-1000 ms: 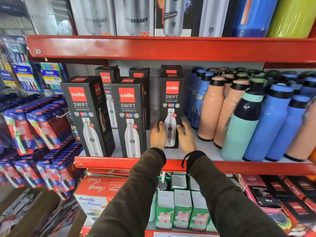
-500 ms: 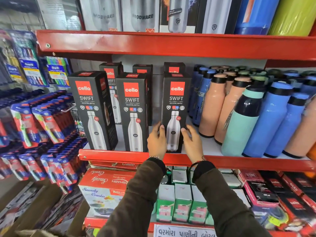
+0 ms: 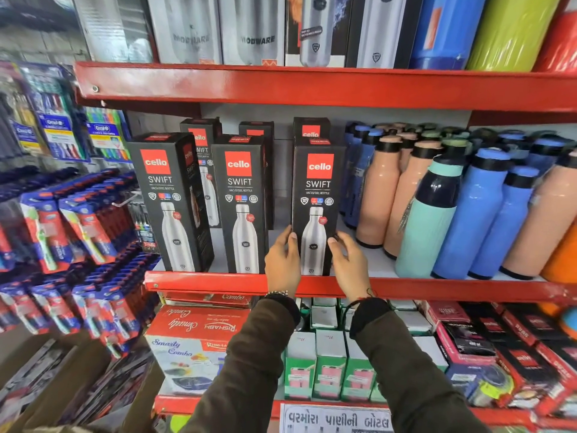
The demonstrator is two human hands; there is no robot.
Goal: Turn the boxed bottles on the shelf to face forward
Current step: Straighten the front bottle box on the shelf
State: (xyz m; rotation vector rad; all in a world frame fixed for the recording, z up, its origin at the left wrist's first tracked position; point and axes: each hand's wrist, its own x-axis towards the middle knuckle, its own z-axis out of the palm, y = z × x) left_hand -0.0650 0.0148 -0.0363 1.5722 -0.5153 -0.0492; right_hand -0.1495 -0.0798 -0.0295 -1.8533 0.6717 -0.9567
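Observation:
Three black boxed bottles stand at the front edge of the red middle shelf (image 3: pixel 218 281). The right box (image 3: pixel 317 189) shows its printed front to me. My left hand (image 3: pixel 282 260) presses its lower left side and my right hand (image 3: pixel 348 264) its lower right side. The middle box (image 3: pixel 240 198) also faces me. The left box (image 3: pixel 162 195) is turned slightly, so its right side panel shows. Three more boxes (image 3: pixel 310 131) stand behind, mostly hidden.
Loose peach, blue and teal bottles (image 3: pixel 437 207) crowd the shelf right of the boxes. Toothbrush packs (image 3: pixel 78 232) hang at the left. The shelf above (image 3: pixel 312 85) carries more boxed bottles. Below are a combo box (image 3: pixel 193 339) and small green cartons (image 3: pixel 327 370).
With both hands on it, the right box has been drawn forward from further back to the shelf's front edge, level with the other two. My view has shifted a little to the left.

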